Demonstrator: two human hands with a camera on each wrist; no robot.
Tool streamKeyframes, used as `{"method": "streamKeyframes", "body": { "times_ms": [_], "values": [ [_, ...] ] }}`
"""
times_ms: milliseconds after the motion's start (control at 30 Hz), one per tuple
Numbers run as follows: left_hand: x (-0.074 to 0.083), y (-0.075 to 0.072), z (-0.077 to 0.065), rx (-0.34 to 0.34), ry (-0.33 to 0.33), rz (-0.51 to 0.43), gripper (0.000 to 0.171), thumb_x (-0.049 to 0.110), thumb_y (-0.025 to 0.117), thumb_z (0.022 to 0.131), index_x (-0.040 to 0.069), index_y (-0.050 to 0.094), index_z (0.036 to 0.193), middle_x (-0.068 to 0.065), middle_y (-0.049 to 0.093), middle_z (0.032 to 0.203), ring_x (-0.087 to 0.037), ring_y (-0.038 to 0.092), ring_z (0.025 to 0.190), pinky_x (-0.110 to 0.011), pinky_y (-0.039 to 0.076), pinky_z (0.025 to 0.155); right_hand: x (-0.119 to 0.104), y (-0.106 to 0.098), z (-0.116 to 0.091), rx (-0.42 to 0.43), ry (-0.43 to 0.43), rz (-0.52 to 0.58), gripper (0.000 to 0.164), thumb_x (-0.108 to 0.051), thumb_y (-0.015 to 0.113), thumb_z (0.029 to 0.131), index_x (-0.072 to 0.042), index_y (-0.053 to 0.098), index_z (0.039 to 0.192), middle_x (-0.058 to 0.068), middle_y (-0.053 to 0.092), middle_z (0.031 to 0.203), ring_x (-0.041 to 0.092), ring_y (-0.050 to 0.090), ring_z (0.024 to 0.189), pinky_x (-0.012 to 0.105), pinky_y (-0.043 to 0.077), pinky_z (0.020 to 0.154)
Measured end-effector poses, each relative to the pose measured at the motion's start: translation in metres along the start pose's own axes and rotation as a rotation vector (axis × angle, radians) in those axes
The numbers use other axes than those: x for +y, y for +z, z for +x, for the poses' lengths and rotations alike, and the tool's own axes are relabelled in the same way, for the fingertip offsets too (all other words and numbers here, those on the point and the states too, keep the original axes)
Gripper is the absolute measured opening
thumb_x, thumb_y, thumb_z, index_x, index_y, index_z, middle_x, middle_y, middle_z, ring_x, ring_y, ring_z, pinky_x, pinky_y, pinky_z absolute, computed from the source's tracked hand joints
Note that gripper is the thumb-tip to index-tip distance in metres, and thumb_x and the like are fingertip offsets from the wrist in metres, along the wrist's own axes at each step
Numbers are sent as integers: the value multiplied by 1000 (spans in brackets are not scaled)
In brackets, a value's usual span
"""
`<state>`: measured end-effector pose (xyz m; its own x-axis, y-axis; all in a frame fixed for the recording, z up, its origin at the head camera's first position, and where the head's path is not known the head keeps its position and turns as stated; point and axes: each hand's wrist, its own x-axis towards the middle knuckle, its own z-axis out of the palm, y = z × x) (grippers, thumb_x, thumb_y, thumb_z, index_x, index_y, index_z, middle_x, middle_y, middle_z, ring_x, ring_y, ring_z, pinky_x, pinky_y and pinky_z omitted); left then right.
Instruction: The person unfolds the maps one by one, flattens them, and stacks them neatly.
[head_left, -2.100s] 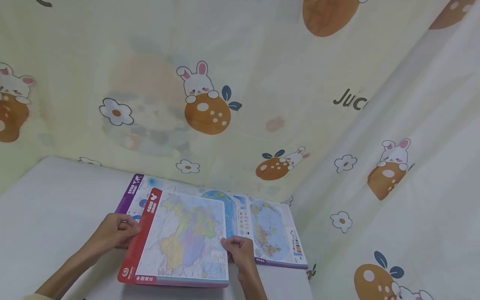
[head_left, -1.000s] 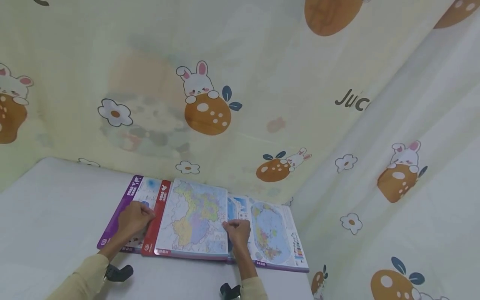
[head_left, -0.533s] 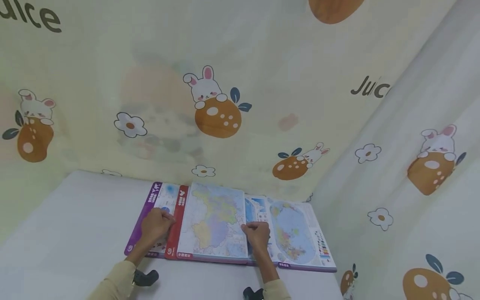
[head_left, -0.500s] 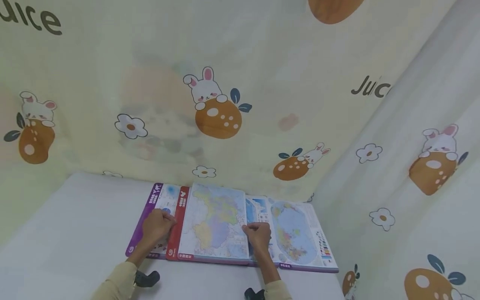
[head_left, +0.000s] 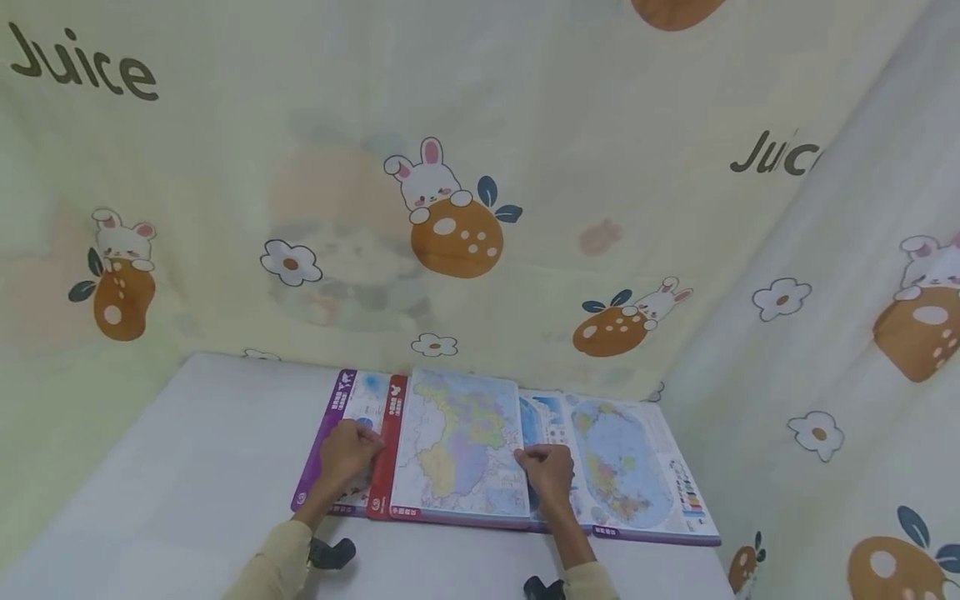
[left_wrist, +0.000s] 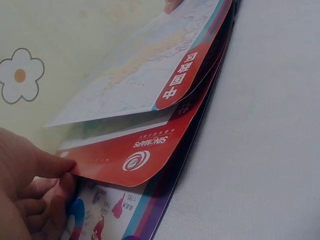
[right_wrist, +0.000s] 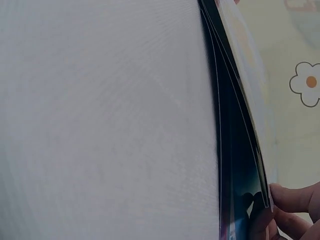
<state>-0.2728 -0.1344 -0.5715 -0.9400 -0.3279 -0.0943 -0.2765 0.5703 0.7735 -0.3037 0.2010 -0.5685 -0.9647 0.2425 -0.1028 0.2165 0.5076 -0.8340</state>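
Observation:
A red-edged folding map of China (head_left: 461, 446) lies over the middle of a purple-edged world map (head_left: 626, 467) on the white table. At its red left edge, my left hand (head_left: 347, 454) pinches it between thumb and fingers. My right hand (head_left: 549, 475) pinches the opposite edge. In the left wrist view, the map's red border (left_wrist: 125, 160) is gripped by the left thumb and fingers, and its upper panel stands a little apart from the layer below. The right wrist view has the right hand (right_wrist: 300, 210) holding the raised edge, with dark glossy undersides showing.
Behind the table (head_left: 202, 425) hangs a pale curtain (head_left: 540, 292) printed with rabbits, fruit and flowers, close to the maps' far edge. It continues along the right side. A black device sits on each wrist below the light sleeves (head_left: 273, 562).
Both hands have carried the red-edged map away from the table's front and rightward, onto the middle of the world map. Over the last half second the hands keep their hold while the head view turns left.

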Motion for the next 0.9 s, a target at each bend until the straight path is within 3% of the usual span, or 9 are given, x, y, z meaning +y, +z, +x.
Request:
{"method": "streamKeyframes", "body": {
  "times_ms": [133, 267, 367, 533, 767, 900],
  "values": [
    [0, 4, -2, -24, -10, -7, 15, 17, 81, 94, 3, 76, 97, -8, 75, 84, -18, 69, 70, -28, 52, 60, 6, -1, -2, 15, 25, -20, 18, -16, 82, 95, 1, 83, 101, 20, 81, 104, 32, 72, 94, 42, 54, 86],
    [-1, 6, -3, -7, 16, -5, 15, 16, 82, 92, 3, 76, 95, -8, 75, 82, -18, 68, 69, -29, 52, 60, 11, 0, -1, 21, -14, -18, 18, -15, 83, 93, 2, 83, 99, 21, 82, 100, 31, 73, 87, 37, 53, 79],
    [-6, 8, -3, 27, 22, 1, 16, 16, 84, 91, 3, 75, 94, -7, 74, 81, -17, 66, 69, -30, 52, 60, 12, 1, -1, -4, -52, -7, 19, -16, 82, 94, 3, 83, 99, 22, 82, 100, 30, 73, 85, 36, 53, 77],
    [-19, 13, -5, 29, 17, 2, 16, 16, 85, 88, 4, 76, 93, -4, 72, 78, -16, 64, 67, -28, 50, 60, 15, 5, -1, -22, -64, -11, 20, -14, 81, 94, 4, 82, 101, 21, 82, 98, 26, 73, 82, 31, 51, 74],
    [-23, 5, -2, 74, 46, 37, 16, 17, 87, 86, 5, 77, 90, -5, 73, 76, -16, 64, 66, -29, 49, 60, 16, 17, -1, -37, -65, 1, 22, -17, 81, 95, 3, 82, 102, 21, 82, 98, 26, 73, 82, 29, 51, 72],
    [-24, -3, 2, 64, 55, 48, 18, 17, 86, 88, 4, 75, 93, -6, 73, 80, -16, 65, 69, -29, 50, 61, 13, 24, -3, -19, -61, 8, 20, -16, 81, 94, 4, 82, 101, 22, 82, 99, 28, 73, 83, 31, 51, 73]
  ]
}}
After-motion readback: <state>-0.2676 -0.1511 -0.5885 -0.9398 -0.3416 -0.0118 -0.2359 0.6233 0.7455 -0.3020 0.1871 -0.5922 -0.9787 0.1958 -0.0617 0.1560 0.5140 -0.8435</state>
